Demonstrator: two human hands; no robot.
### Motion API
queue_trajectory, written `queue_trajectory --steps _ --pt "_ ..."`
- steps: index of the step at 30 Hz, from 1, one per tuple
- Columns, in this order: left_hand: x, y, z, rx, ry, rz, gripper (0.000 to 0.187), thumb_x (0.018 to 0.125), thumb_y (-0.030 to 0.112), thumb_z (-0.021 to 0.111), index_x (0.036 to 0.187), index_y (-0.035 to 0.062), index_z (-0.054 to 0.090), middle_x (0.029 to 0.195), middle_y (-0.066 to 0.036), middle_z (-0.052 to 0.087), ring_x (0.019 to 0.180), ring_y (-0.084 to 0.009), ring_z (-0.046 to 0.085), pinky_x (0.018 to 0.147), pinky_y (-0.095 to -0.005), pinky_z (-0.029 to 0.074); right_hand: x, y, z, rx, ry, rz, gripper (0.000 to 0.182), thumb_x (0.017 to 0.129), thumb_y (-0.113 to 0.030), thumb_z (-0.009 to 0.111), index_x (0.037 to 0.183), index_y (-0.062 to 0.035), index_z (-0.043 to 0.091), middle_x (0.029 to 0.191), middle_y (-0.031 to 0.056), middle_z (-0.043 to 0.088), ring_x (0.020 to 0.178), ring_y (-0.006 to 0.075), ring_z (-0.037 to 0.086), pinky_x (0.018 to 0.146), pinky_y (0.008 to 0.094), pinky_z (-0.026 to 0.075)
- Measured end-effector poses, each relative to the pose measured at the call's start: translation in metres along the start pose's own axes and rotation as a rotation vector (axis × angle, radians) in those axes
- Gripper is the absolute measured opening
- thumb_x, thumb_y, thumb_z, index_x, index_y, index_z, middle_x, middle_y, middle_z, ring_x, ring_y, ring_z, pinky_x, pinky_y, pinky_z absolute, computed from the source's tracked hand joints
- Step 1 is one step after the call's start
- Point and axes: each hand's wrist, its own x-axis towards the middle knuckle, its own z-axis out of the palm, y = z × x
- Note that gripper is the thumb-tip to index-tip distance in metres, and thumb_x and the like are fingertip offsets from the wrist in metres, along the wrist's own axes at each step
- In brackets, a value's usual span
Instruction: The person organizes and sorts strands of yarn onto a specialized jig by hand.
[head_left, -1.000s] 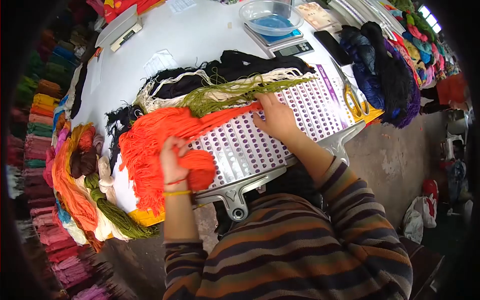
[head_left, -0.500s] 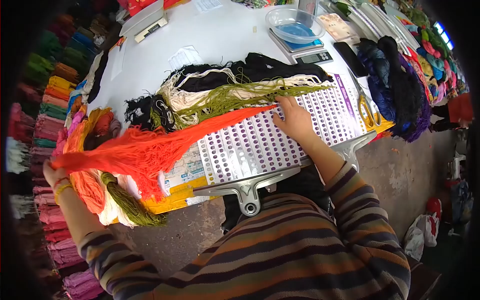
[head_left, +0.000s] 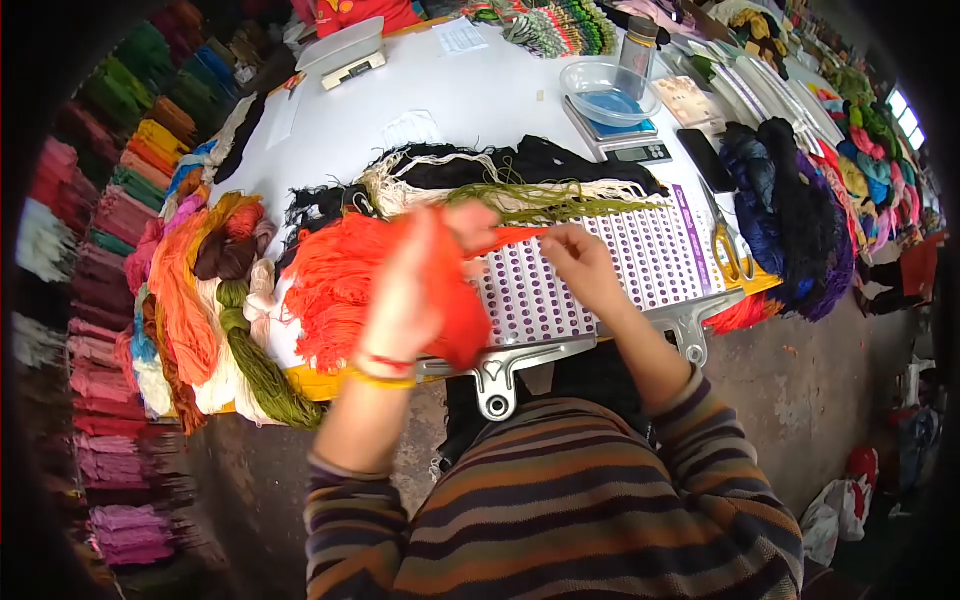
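Bright red-orange yarn (head_left: 340, 285) lies in a loose bundle over the left of the white card with rows of purple dots (head_left: 640, 260). My left hand (head_left: 415, 285), smeared by motion, is in the middle of this yarn, some of it bunched beside the palm; its grip is unclear. At the yarn's thin right end, my right hand (head_left: 585, 265) pinches the strands above the card. Behind both hands lie olive green yarn (head_left: 540, 203), cream yarn (head_left: 600, 188) and black yarn (head_left: 560, 160). Metal clips (head_left: 497, 375) hold the card's near edge.
Yellow-handled scissors (head_left: 727, 245) and a black phone (head_left: 705, 160) are at the right, beside dark blue and black skeins (head_left: 790, 200). A clear bowl (head_left: 610, 92) sits on a scale (head_left: 638, 150). Coloured skeins (head_left: 185, 290) hang over the left edge. Someone in red (head_left: 365, 12) is at the back.
My left hand has swung from the far left inward to the middle, bringing the red-orange yarn's left part with it. My right hand's fingers have come together on the thin end. The view has shifted.
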Motion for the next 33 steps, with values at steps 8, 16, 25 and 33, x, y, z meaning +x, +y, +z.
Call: queue_trajectory --steps 8,16,25,33 --pt "-0.025 -0.085 0.019 -0.215 -0.138 -0.185 0.058 0.091 0.045 0.029 0.125 -0.0006 0.038 0.116 -0.01 0.049 0.107 -0.0191 0.048 0.09 -0.0329 0.04 -0.06 -0.047 0.007 -0.053 -0.291 0.068 0.013 0.085 -0.012 0.053 0.089 0.0008 0.056 0.075 0.0007 0.057 0.063 0.0049 0.051 0.054 0.0188 0.041" --pt "-0.057 -0.08 0.017 -0.239 0.04 -0.09 0.051 0.091 0.044 0.034 0.113 0.0005 0.049 0.102 -0.01 0.057 0.093 -0.0189 0.053 0.079 -0.0326 0.045 -0.076 -0.059 0.009 0.592 -0.232 0.321 0.008 0.081 -0.003 0.047 0.086 -0.0009 0.054 0.089 0.0095 0.059 0.057 0.0074 0.054 0.045 0.0162 0.034" --pt "-0.073 -0.08 0.016 -0.324 -0.068 -0.129 0.049 0.091 0.04 0.037 0.119 0.0001 0.045 0.119 -0.009 0.049 0.101 -0.0141 0.05 0.084 -0.0308 0.042 -0.095 -0.073 0.025 0.438 -0.275 0.285 0.013 0.084 -0.01 0.052 0.094 -0.002 0.055 0.072 0.0006 0.057 0.054 0.0028 0.048 0.046 0.0162 0.034" --pt "-0.083 -0.082 0.001 -0.139 -0.039 -0.005 0.051 0.092 0.036 0.037 0.124 -0.0033 0.039 0.126 -0.01 0.043 0.114 -0.0167 0.042 0.096 -0.032 0.033 -0.091 -0.063 0.054 0.341 -0.368 0.292 0.019 0.084 -0.013 0.055 0.097 0.0002 0.059 0.072 -0.005 0.055 0.059 0.0004 0.044 0.052 0.0162 0.034"
